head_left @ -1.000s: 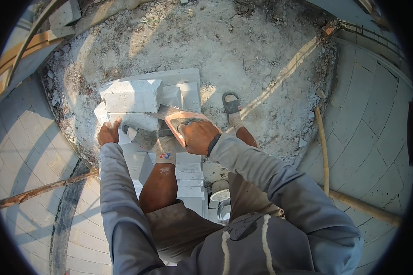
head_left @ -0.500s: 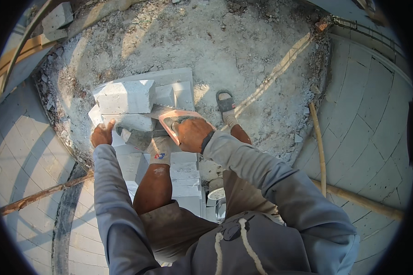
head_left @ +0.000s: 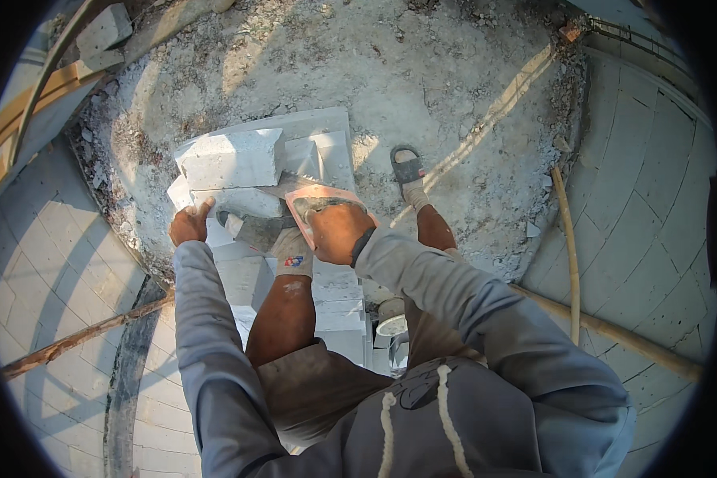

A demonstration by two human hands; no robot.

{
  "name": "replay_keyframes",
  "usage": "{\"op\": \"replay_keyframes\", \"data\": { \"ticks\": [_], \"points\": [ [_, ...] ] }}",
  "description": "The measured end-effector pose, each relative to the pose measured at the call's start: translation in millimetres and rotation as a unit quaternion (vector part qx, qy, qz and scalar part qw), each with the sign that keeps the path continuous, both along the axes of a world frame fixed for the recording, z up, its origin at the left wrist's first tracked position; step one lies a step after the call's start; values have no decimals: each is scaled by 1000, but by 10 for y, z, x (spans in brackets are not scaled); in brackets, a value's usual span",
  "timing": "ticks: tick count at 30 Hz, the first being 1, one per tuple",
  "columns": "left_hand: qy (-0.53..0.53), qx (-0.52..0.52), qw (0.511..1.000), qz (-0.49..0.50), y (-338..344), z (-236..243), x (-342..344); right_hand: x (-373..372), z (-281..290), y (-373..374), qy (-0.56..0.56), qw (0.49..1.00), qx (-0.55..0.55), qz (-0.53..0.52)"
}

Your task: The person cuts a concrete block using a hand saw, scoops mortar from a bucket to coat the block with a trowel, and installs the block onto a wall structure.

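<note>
My right hand point(head_left: 336, 231) is closed on the pale orange handle point(head_left: 311, 193) of a hand saw, whose blade point(head_left: 285, 186) runs toward two white blocks. My left hand point(head_left: 190, 223) grips the left end of the lower block point(head_left: 237, 201), thumb on top. An upper block point(head_left: 225, 158) sits just behind it, on a stack of white slabs point(head_left: 336, 312). My left foot, in a grey sock point(head_left: 290, 263), rests on the stack beneath the lower block, partly hidden; my right foot in a dark sandal point(head_left: 408, 166) stands on rubble-strewn ground.
Curved walls of pale blocks point(head_left: 629, 199) flank me. Wooden poles point(head_left: 566, 255) lean at the right, and another point(head_left: 72, 342) lies across the lower left. Loose blocks point(head_left: 103, 32) and timber point(head_left: 56, 92) are at the upper left. A white bucket-like container point(head_left: 392, 323) is between my legs.
The saw in my right hand has shifted slightly along its blade's line, a little closer to the blocks. My left hand keeps its grip; the whole view has swayed slightly.
</note>
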State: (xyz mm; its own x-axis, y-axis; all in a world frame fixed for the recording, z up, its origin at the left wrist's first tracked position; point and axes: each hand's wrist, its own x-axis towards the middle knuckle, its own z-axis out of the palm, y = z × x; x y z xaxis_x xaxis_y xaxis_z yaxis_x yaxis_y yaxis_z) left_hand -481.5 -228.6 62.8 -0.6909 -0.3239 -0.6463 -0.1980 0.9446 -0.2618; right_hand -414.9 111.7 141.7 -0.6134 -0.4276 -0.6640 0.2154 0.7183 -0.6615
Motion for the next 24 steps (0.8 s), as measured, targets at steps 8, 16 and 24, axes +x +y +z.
{"op": "replay_keyframes", "data": {
  "ticks": [8, 16, 24],
  "points": [
    [169, 150, 974, 9, 169, 102, -924, 4, -261, -102, -9, 999, -30, -20],
    [198, 108, 962, 152, 501, -588, -915, -21, -231, -95, -9, 999, -28, -32],
    [174, 73, 953, 239, 438, -497, -804, 425, 390, 618, -11, 999, 3, 33]
  ]
}}
